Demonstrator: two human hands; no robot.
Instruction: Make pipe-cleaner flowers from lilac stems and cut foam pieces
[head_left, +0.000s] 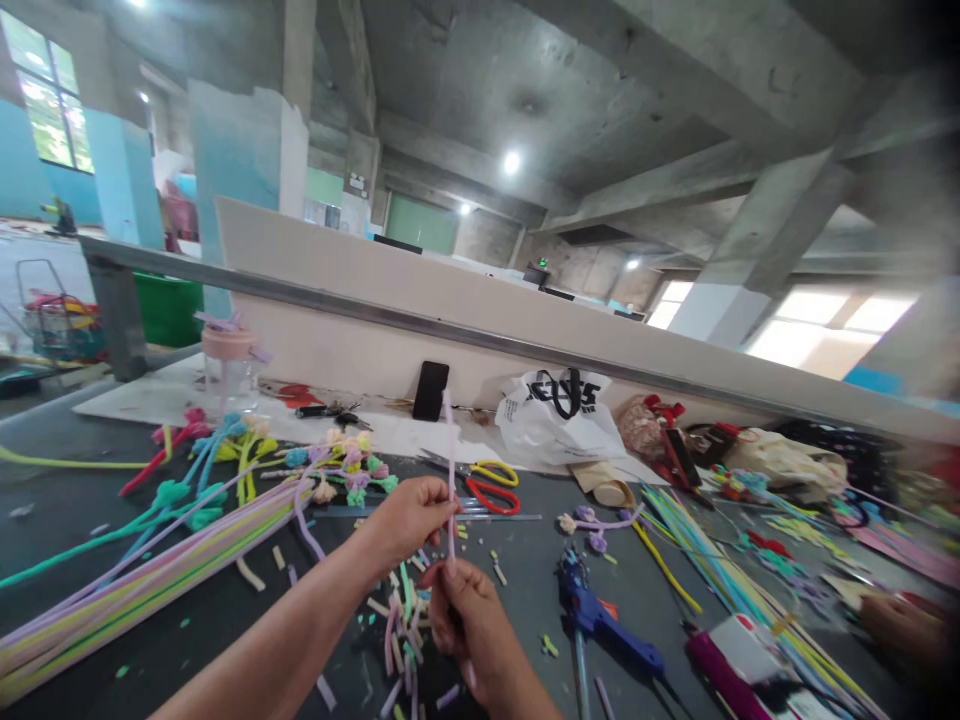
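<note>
The left hand (pixel 411 515) and right hand (pixel 469 608) both pinch the stem (pixel 451 450), where light, even pressure should avoid kinks.

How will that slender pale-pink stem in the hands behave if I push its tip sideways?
The pale-pink stem probably has some stiffness, standing straight above the left hand. Being so thin, it is likely light. It may bend and stay bent, if it resembles the curved purple stem lying nearby.
</note>
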